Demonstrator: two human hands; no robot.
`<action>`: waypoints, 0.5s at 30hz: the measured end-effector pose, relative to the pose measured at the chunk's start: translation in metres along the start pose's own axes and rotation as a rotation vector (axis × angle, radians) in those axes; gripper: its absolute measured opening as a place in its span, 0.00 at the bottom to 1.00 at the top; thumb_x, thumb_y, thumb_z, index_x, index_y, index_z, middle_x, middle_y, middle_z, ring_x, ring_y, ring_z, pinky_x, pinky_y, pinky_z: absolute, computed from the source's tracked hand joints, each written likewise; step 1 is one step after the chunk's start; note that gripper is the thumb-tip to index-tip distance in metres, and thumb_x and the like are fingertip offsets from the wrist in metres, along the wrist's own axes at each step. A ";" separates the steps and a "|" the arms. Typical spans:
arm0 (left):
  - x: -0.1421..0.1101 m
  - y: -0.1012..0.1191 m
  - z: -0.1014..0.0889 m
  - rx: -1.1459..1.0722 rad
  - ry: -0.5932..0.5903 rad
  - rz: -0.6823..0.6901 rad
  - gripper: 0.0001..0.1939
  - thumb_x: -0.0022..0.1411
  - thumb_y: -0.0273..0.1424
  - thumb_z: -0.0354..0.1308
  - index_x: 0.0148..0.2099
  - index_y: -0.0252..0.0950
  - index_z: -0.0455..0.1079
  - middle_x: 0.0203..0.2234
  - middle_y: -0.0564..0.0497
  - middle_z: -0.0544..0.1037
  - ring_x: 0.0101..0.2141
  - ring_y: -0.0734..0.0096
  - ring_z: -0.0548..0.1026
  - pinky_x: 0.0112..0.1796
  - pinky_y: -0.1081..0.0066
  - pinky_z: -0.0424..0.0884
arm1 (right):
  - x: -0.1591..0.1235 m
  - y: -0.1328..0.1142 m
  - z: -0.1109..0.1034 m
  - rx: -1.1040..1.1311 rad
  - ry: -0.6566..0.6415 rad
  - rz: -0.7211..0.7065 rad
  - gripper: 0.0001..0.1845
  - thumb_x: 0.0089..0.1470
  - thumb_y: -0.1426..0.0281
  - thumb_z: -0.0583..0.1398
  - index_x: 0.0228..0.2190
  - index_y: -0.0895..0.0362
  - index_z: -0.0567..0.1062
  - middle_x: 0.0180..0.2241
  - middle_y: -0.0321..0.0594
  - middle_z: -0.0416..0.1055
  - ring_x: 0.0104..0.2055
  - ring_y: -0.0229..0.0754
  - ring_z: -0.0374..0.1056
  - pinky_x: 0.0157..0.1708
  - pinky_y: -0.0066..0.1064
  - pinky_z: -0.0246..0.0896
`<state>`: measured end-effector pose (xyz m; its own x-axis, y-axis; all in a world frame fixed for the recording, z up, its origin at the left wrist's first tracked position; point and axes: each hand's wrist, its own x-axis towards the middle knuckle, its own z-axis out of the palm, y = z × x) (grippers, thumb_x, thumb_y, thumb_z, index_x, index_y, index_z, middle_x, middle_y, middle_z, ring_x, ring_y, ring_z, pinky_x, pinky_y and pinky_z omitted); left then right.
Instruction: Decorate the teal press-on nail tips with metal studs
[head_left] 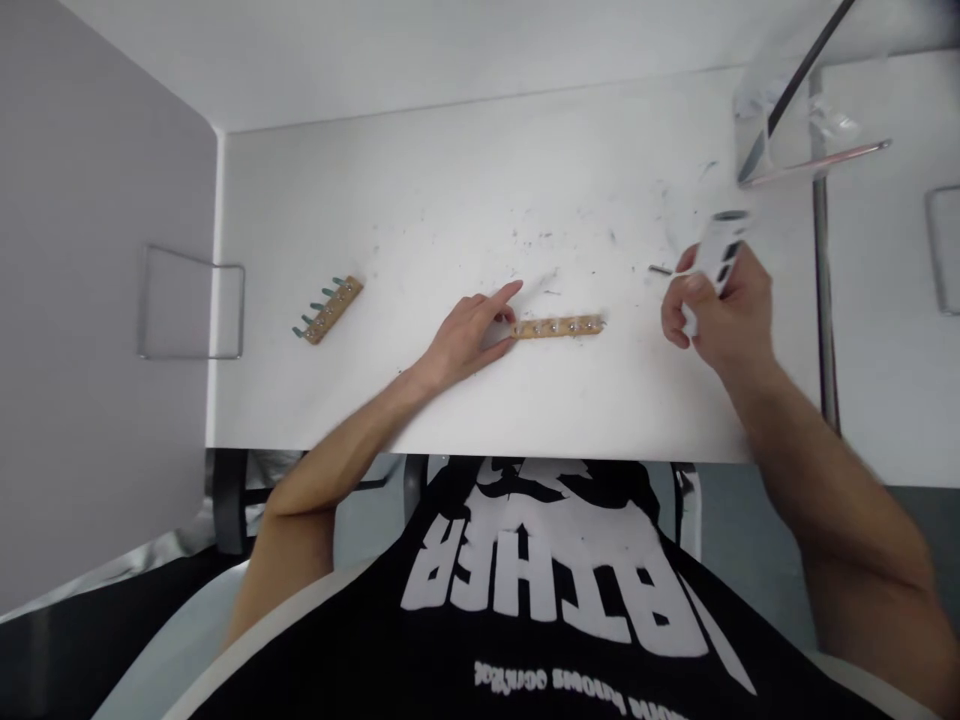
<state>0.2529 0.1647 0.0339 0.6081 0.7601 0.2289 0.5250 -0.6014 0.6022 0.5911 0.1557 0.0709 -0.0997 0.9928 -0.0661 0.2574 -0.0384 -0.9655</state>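
Note:
With thumb and bent fingers, my left hand [474, 338] grips the left end of a narrow wooden strip [561, 328] lying flat on the table, its index finger stretched out. Along the strip runs a row of small shiny metal parts, too small to name. My right hand [724, 305] is wrapped round a white electric screwdriver [721, 252] with dark marks on its body. Its thin metal bit [660, 269] points left, above the table and apart from the strip. The hand and tool are slightly blurred.
A second wooden strip [334, 312] with several green prongs lies at the left on the white table [450, 410]. A clear stand [780, 150] with a metal edge is at the back right. Small dark marks dot the tabletop. Wire handles [192, 357] show at left and right.

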 end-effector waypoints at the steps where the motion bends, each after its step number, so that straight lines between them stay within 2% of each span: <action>1: -0.001 0.000 -0.001 -0.001 -0.003 0.002 0.39 0.69 0.29 0.59 0.75 0.45 0.45 0.45 0.50 0.80 0.43 0.70 0.74 0.51 0.63 0.70 | 0.003 0.001 0.002 0.060 -0.021 0.055 0.29 0.63 0.43 0.51 0.45 0.57 0.59 0.20 0.34 0.55 0.19 0.28 0.50 0.19 0.24 0.43; 3: -0.002 0.001 -0.003 -0.002 -0.003 0.002 0.40 0.69 0.30 0.60 0.75 0.46 0.44 0.44 0.51 0.80 0.43 0.70 0.75 0.50 0.63 0.71 | 0.004 0.002 0.004 0.163 -0.058 0.153 0.29 0.62 0.43 0.51 0.45 0.57 0.59 0.21 0.35 0.57 0.20 0.28 0.51 0.19 0.24 0.43; 8: -0.004 -0.001 -0.006 0.007 0.010 -0.005 0.43 0.68 0.30 0.62 0.76 0.48 0.42 0.44 0.51 0.81 0.42 0.69 0.76 0.49 0.62 0.72 | -0.001 -0.005 0.006 0.317 -0.090 0.324 0.29 0.59 0.47 0.58 0.46 0.56 0.58 0.26 0.34 0.63 0.22 0.26 0.56 0.18 0.21 0.44; 12: -0.003 0.001 -0.010 0.026 0.041 0.017 0.44 0.67 0.29 0.63 0.76 0.48 0.43 0.44 0.51 0.82 0.42 0.70 0.78 0.48 0.63 0.73 | -0.002 -0.016 0.005 0.430 -0.196 0.435 0.34 0.61 0.46 0.55 0.57 0.55 0.58 0.33 0.37 0.68 0.20 0.26 0.55 0.18 0.23 0.46; 15: -0.001 0.003 -0.012 0.046 0.043 0.047 0.45 0.67 0.28 0.63 0.77 0.47 0.42 0.44 0.51 0.82 0.41 0.70 0.78 0.46 0.63 0.74 | -0.001 -0.020 0.003 0.500 -0.273 0.512 0.35 0.64 0.48 0.50 0.65 0.54 0.55 0.31 0.37 0.67 0.17 0.23 0.49 0.17 0.24 0.46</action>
<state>0.2467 0.1648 0.0446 0.6073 0.7398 0.2896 0.5236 -0.6468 0.5545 0.5832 0.1550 0.0894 -0.3357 0.7767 -0.5330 -0.1240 -0.5973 -0.7923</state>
